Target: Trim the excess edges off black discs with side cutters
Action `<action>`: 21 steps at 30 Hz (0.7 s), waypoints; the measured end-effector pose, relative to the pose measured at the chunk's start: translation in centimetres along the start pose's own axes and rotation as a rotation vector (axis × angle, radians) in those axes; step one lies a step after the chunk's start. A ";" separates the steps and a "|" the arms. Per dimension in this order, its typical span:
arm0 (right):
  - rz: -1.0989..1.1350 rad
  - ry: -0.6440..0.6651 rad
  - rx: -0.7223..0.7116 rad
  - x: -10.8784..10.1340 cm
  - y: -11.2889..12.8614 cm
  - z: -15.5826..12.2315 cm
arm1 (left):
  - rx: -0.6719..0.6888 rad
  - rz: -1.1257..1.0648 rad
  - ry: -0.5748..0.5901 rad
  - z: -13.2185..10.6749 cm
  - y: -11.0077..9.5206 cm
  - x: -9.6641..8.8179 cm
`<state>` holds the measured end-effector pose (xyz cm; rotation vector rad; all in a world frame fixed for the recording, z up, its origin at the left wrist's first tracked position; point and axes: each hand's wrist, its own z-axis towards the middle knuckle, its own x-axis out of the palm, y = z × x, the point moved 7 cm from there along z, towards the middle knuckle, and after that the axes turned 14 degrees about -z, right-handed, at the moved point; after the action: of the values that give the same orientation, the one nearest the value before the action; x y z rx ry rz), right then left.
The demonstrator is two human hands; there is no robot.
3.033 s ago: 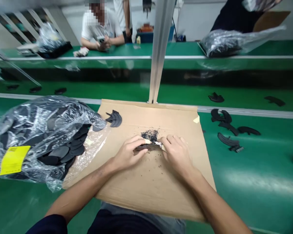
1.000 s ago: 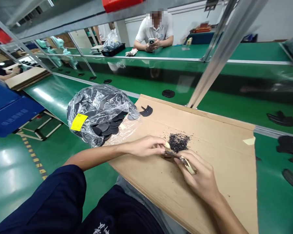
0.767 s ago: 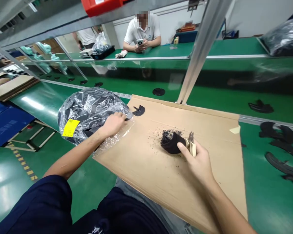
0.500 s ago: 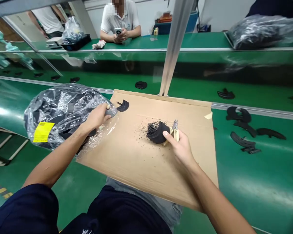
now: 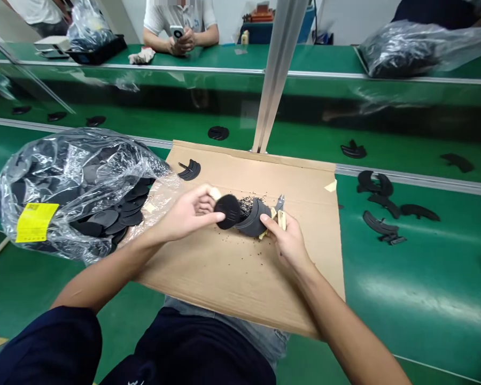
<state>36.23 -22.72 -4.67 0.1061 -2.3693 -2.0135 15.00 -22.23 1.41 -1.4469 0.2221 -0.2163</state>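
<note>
A flat black disc (image 5: pixel 227 212) with small slots is pinched between the thumb and fingers of my left hand (image 5: pixel 192 211). My right hand (image 5: pixel 286 238) is closed around a curved black plastic part (image 5: pixel 254 218) and a pair of side cutters (image 5: pixel 281 206) with pale handles, whose metal jaws point away from me. The disc's edge overlaps or meets the curved part; I cannot tell if they touch. Tiny black scraps (image 5: pixel 246 203) lie scattered on the cardboard (image 5: pixel 224 283) beneath. To the left, a clear plastic bag (image 5: pixel 76 171) full of black discs lies with its mouth open.
Another curved black part (image 5: pixel 190 169) lies at the cardboard's far left. Several black pieces (image 5: pixel 380 223) rest on the green bench to the right. A metal post (image 5: pixel 274 80) rises behind the cardboard. Across the bench, a person (image 5: pixel 180 27) holds a phone.
My left hand has moved right, from the plastic bag to beside the curved part, and now holds a black disc. The bag's mouth has fallen open, showing discs. My right hand keeps its grip.
</note>
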 end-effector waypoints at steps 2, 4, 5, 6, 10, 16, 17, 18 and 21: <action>-0.023 -0.003 -0.009 0.0 0.2 -0.1 | -0.026 -0.048 0.015 0.9 1.8 2.0; -0.062 -0.013 -0.037 -0.1 0.6 -0.3 | -0.015 -0.048 0.003 1.4 2.9 3.1; -0.087 -0.020 -0.053 -0.1 0.8 -0.4 | -0.001 -0.037 -0.003 1.4 3.2 3.4; -0.111 -0.026 -0.066 -0.2 1.0 -0.4 | 0.019 -0.021 -0.008 1.4 3.3 3.5; -0.185 -0.040 -0.081 -0.1 1.4 -0.6 | 0.097 0.067 -0.019 0.6 3.4 3.7; -0.276 -0.036 -0.116 0.2 1.9 -1.0 | 0.129 0.121 -0.060 0.0 3.6 3.7; -0.281 -0.039 -0.122 0.2 2.0 -1.1 | 0.128 0.115 -0.066 0.0 3.6 3.7; -0.284 -0.040 -0.125 0.3 2.0 -1.2 | 0.130 0.111 -0.074 0.1 3.5 3.7; -0.292 -0.037 -0.116 0.4 2.0 -1.3 | 0.145 0.129 -0.090 0.1 3.2 3.5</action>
<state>35.84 -23.70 -2.48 0.4387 -2.3695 -2.2891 18.42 -22.74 -1.87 -1.2899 0.2213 -0.0608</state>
